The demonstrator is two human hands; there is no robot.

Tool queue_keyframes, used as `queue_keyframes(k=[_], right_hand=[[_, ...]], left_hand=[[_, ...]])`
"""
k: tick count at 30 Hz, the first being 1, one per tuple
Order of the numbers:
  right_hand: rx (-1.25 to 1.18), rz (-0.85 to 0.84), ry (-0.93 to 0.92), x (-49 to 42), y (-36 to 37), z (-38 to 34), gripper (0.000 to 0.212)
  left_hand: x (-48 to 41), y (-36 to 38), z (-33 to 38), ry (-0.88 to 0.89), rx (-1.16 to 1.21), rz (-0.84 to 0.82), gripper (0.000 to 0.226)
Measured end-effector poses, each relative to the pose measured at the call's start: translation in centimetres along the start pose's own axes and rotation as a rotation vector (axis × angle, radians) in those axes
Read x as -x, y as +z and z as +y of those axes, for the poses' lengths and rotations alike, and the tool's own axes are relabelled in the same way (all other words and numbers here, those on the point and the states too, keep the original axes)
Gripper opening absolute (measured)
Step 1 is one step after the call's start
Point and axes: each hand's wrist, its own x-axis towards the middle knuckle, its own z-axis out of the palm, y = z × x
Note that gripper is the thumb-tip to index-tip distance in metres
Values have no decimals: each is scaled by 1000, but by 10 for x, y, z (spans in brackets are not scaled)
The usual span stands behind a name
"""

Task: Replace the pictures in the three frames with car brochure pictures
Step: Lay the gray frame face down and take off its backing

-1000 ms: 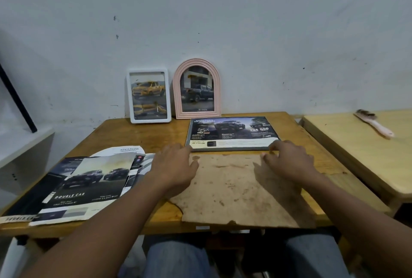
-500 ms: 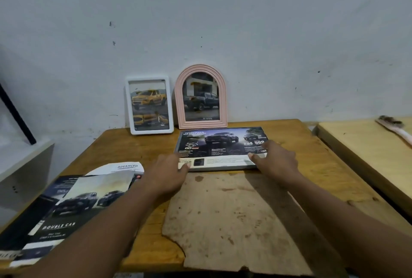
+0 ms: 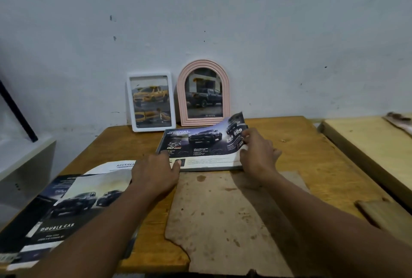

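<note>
**The brochure picture [image 3: 196,144] on the flat frame [image 3: 211,168]**

The right hand [image 3: 258,155] pinches the sheet's right edge, which curls upward between thumb and fingers. The left hand [image 3: 156,175] has its fingers straight and pressing the near-left corner down, with the frame directly beneath.

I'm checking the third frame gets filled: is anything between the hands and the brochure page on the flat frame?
Nothing visible does. The left hand presses the near left corner of the brochure page; the right hand pinches its curled-up right edge. The page lies on the flat frame.
</note>
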Motion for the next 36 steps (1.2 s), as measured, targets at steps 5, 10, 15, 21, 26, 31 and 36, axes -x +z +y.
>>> queue_keyframes(k=[5, 10, 15, 21, 26, 31, 36], right_hand=[[-274, 108, -176, -4, -18, -2, 41], [-212, 219, -224, -37, -68, 21, 33], [-24, 214, -97, -74, -134, 85, 30], [153, 163, 8, -85, -179, 153, 34], [512, 12, 149, -82, -170, 172, 33], [291, -307, 28, -65, -127, 162, 36], [335, -372, -25, -57, -99, 146, 34]], left_hand=[[0, 4, 21, 127, 125, 72, 51], [-4, 6, 71, 361, 341, 105, 46], [-16, 12, 147, 581, 435, -7, 53], [-18, 23, 227, 718, 342, -179, 48], [-13, 21, 246, 730, 264, -225, 42], [-12, 20, 248, 700, 215, -196, 42], [-13, 18, 236, 668, 232, -110, 40]])
